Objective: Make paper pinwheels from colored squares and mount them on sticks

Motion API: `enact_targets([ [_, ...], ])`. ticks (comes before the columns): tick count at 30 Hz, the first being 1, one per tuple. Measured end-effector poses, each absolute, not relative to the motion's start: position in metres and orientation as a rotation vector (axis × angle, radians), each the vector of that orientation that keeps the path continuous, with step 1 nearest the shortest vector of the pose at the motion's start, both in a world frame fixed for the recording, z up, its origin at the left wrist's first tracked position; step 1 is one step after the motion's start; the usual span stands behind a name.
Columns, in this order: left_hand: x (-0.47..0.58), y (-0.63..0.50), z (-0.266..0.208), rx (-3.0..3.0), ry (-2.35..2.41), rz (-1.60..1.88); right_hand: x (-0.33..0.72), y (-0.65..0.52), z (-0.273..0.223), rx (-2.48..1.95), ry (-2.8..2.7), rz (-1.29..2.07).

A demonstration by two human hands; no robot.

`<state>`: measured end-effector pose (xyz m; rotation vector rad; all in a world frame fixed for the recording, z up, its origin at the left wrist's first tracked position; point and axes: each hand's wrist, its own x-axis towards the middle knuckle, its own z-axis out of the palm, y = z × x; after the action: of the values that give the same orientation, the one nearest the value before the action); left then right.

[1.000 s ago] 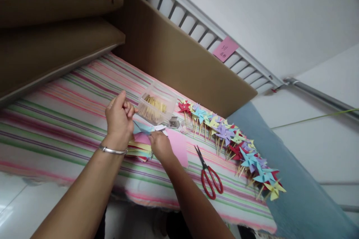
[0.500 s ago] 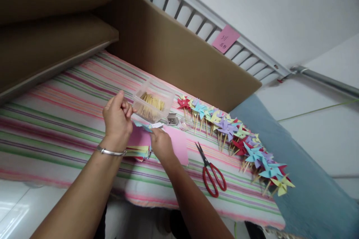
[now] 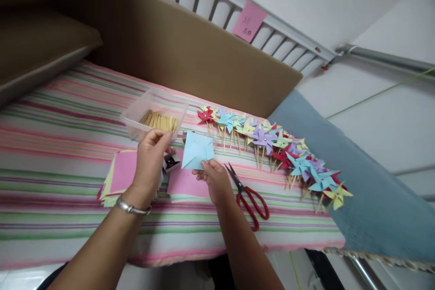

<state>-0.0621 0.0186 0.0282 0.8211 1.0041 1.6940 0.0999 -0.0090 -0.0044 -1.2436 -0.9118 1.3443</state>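
My right hand [image 3: 216,182] pinches the lower edge of a light blue paper square [image 3: 196,150], which has slits running in from its corners. To the left, my left hand [image 3: 150,161] has thumb and forefinger pressed together; whatever may be between them is too small to make out. Just beside it is a small open box [image 3: 171,162] with dark contents I cannot identify. A clear plastic tub [image 3: 136,130] of wooden sticks [image 3: 159,120] stands behind my left hand. Beneath the blue square lies pink paper [image 3: 186,185].
A stack of coloured paper [image 3: 121,173] lies left of my left wrist. Red-handled scissors [image 3: 251,204] rest right of my right hand. Several finished paper pinwheels [image 3: 265,138] on sticks line the back right of the striped cloth [image 3: 68,217]. A cardboard panel [image 3: 190,50] stands behind.
My right hand has raised the blue paper, now showing its face. My left hand has lowered, its fingertips pinched near the small box. The camera view has shifted.
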Motion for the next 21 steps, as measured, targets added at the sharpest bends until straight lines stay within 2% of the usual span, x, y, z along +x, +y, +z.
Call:
enact_targets([
  [10,-0.023,0.013,0.006,0.866,0.946,1.166,0.116,-0.010,-0.002,-1.285,-1.041,1.246],
  [17,-0.024,0.011,0.002,0.781,1.021,1.205,0.116,-0.014,-0.001,-1.295,-1.129,1.254],
  [21,-0.031,0.011,0.009,0.770,1.144,1.191,0.118,-0.012,-0.003,-1.270,-0.964,1.040],
])
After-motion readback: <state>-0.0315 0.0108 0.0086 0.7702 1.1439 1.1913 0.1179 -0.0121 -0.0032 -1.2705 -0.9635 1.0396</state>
